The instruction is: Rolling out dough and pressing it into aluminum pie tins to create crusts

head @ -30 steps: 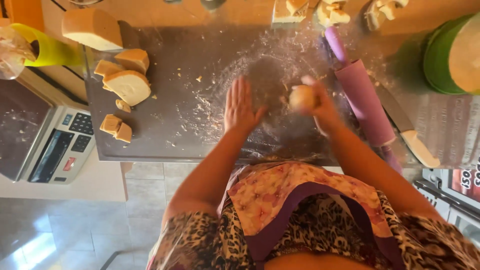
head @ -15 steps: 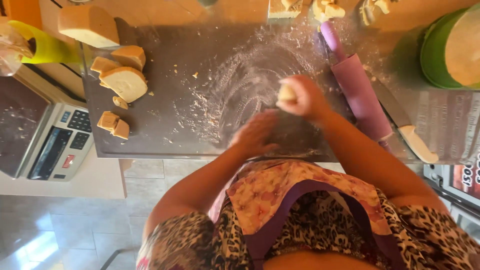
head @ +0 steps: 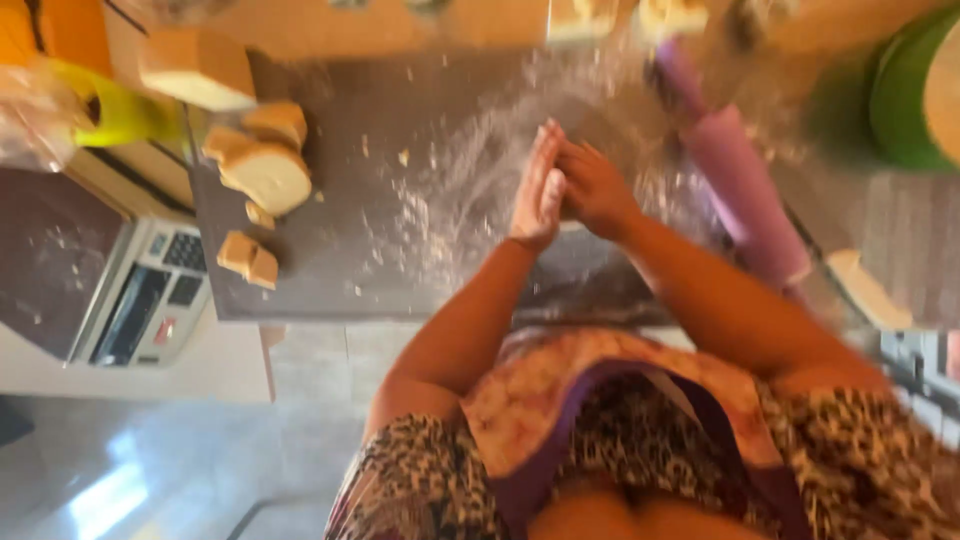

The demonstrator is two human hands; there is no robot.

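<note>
Purple rolling pin (head: pixel 740 185) beside hands; bread slices (head: pixel 262 170) left.

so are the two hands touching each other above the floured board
Touching. The head view shows the left hand pressed palm to palm against the right hand, no gap visible between them, above the floured board.

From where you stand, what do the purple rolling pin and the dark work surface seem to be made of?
The purple rolling pin looks like smooth silicone or plastic, judging by its even, matte colour. The dark work surface seems a hard stone or laminate slab, flat and dusted with white flour.
</note>
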